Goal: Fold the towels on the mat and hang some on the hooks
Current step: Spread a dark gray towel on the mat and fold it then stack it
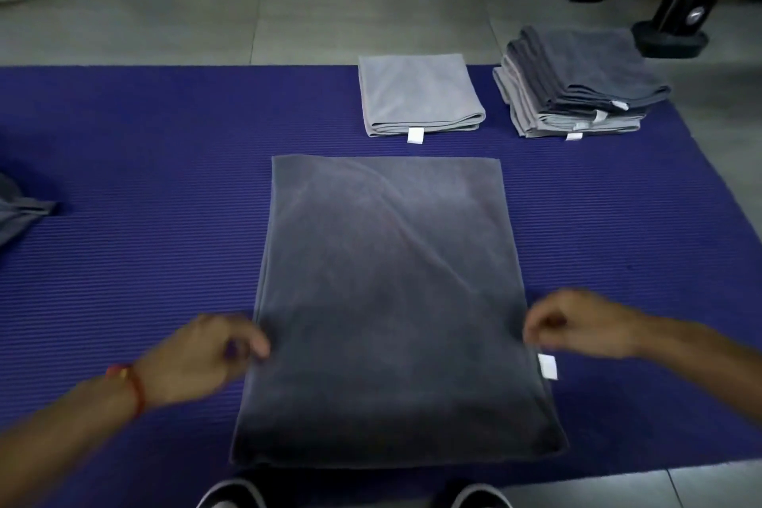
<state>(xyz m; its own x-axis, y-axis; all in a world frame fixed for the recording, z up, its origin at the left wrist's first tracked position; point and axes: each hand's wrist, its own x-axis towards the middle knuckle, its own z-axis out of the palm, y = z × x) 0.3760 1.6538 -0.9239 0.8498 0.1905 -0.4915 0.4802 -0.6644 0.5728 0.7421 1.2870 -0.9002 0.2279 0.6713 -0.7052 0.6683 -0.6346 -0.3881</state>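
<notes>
the dark grey towel [391,301] lies flat on the blue mat [144,177], already doubled, its white tag [547,366] at the right edge. the left hand [202,355] pinches the left edge and the right hand [577,324] pinches the right edge, fingers curled, though blur hides the exact grip. to fold well, lift both sides evenly and match corners, then add it to the folded light grey towel [418,95] or the towel stack [577,82].

Bare mat [144,161] lies open left of the dark towel [391,301]; 2 folded piles [418,95] [577,82] crowd beyond.
</notes>
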